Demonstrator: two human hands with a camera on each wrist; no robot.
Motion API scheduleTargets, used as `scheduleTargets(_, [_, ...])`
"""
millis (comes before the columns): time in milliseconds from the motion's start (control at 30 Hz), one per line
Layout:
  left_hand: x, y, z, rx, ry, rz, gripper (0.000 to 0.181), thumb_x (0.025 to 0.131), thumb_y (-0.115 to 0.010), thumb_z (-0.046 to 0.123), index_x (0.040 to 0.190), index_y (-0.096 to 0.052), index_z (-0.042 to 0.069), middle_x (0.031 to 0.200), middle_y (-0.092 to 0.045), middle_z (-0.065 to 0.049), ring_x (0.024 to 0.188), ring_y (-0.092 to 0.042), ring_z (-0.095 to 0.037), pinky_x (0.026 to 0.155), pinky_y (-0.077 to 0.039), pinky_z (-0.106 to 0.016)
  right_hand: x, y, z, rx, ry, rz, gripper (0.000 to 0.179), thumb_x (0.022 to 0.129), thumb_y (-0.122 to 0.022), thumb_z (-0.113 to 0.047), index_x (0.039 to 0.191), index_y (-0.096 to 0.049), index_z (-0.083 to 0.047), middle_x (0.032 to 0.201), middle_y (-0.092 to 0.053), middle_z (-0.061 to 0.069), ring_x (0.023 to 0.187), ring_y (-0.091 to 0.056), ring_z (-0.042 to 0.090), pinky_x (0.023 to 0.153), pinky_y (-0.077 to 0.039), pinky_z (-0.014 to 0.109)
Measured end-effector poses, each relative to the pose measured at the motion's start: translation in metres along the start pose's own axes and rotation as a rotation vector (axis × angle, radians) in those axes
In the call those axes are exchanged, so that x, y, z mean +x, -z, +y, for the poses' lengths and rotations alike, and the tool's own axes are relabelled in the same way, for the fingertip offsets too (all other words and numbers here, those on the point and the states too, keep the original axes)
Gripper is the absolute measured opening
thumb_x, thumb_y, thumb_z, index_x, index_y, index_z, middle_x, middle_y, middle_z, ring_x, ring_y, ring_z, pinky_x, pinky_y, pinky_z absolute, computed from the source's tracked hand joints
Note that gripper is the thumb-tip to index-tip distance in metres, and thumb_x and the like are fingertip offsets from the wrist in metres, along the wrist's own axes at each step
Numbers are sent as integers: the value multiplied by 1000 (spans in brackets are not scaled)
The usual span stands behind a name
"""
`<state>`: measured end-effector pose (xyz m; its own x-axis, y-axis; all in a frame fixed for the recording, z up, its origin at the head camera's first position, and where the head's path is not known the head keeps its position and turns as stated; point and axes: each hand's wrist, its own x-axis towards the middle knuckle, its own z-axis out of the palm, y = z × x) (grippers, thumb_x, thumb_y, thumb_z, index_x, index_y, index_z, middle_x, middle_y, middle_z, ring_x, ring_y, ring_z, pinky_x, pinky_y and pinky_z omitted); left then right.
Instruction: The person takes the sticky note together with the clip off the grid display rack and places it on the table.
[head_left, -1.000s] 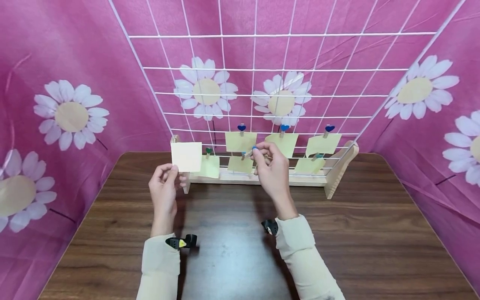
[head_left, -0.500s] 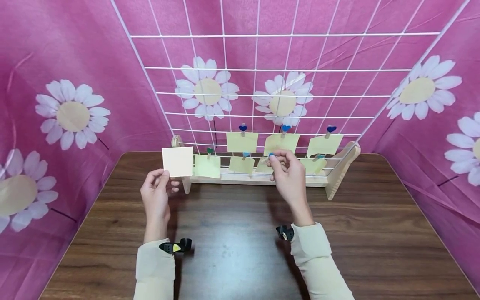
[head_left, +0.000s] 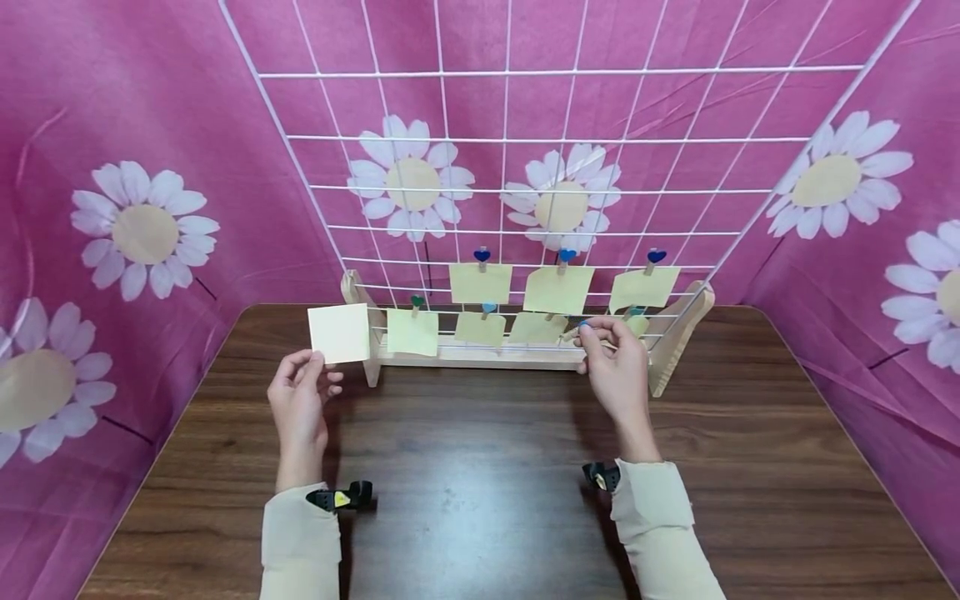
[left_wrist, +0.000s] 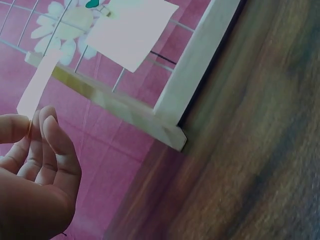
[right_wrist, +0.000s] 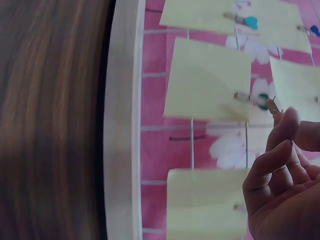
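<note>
My left hand [head_left: 300, 404] pinches a pale yellow paper note [head_left: 339, 333] by its lower edge, in front of the rack's left foot. In the left wrist view the same note [left_wrist: 39, 85] shows nearly edge-on above thumb and fingers. With thumb and fingertips my right hand [head_left: 621, 371] pinches a small wooden clothespin [head_left: 572, 335] with a blue top, close before the lower row of notes at the right. The right wrist view shows the clothespin's tip [right_wrist: 273, 106] beside a hanging note [right_wrist: 207, 80] that a green-heart clothespin [right_wrist: 252, 99] holds.
A white wire grid [head_left: 507, 140] stands in a wooden base [head_left: 480, 358] on the brown table [head_left: 465, 467]. Several yellow notes [head_left: 480, 283] hang on it in two rows, clipped with heart-topped clothespins [head_left: 567, 257]. Behind is a pink daisy-print cloth [head_left: 262, 183].
My right hand has moved right and slightly down along the lower row with the clothespin, uncovering notes behind it. The left hand has shifted left and down with its note.
</note>
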<state>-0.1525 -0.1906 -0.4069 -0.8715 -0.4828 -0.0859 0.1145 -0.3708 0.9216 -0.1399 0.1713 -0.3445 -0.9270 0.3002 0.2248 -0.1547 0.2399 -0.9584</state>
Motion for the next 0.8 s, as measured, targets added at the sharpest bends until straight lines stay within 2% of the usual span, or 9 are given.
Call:
scheduleTargets(200, [2, 5, -3, 28, 17, 14, 10, 89, -63, 14, 93, -57, 7, 68, -65, -1, 54, -63, -11, 46, -49, -22, 0, 22, 13, -50, -36, 88, 21, 92, -57, -9, 106, -56, 7, 69, -63, -6, 41, -54, 8, 45, -48, 21])
scheduleTargets(333, [2, 9, -4, 40, 36, 18, 10, 89, -63, 14, 93, -57, 8, 68, -66, -1, 54, -63, -11, 46, -49, -22, 1, 37, 32, -57, -67, 147, 20, 91, -59, -10, 104, -57, 5, 67, -63, -13, 40, -54, 6, 44, -48, 20])
scheduleTargets(500, [4, 13, -5, 31, 26, 45, 7, 89, -63, 13, 91, -57, 9, 67, -66, -2, 52, -63, -11, 44, -48, -21, 6, 48, 59, -41, -62, 192, 19, 91, -60, -16, 102, -59, 0, 66, -64, -15, 40, -53, 4, 42, -46, 18])
scheduleTargets(533, [4, 13, -5, 29, 27, 50, 6, 89, -63, 12, 90, -58, 9, 67, -66, -3, 52, -63, -11, 44, -48, -21, 6, 50, 64, -5, -52, 204, 19, 90, -61, -16, 101, -59, 0, 66, -64, -13, 39, -53, 5, 42, -46, 18])
scheduleTargets(633, [5, 16, -5, 28, 34, 58, 5, 89, -63, 11, 88, -58, 10, 66, -66, -2, 52, -62, -11, 44, -47, -21, 6, 55, 69, 4, -35, 221, 20, 90, -62, -20, 100, -60, -3, 66, -64, -11, 40, -53, 5, 42, -46, 21])
scheduleTargets(700, [6, 17, -6, 33, 36, 64, 5, 89, -63, 11, 88, -59, 10, 66, -66, -2, 51, -62, -11, 44, -48, -21, 11, 63, 85, 103, -16, 206, 19, 88, -65, -18, 101, -61, -5, 69, -67, -7, 41, -54, 7, 41, -45, 21])
scheduleTargets(800, [8, 21, -8, 50, 39, 72, 5, 89, -63, 12, 89, -59, 10, 66, -66, 0, 52, -62, -10, 44, -48, -21, 13, 72, 94, 67, -39, 210, 20, 88, -65, -24, 101, -60, -9, 70, -68, -7, 42, -56, 9, 41, -45, 22])
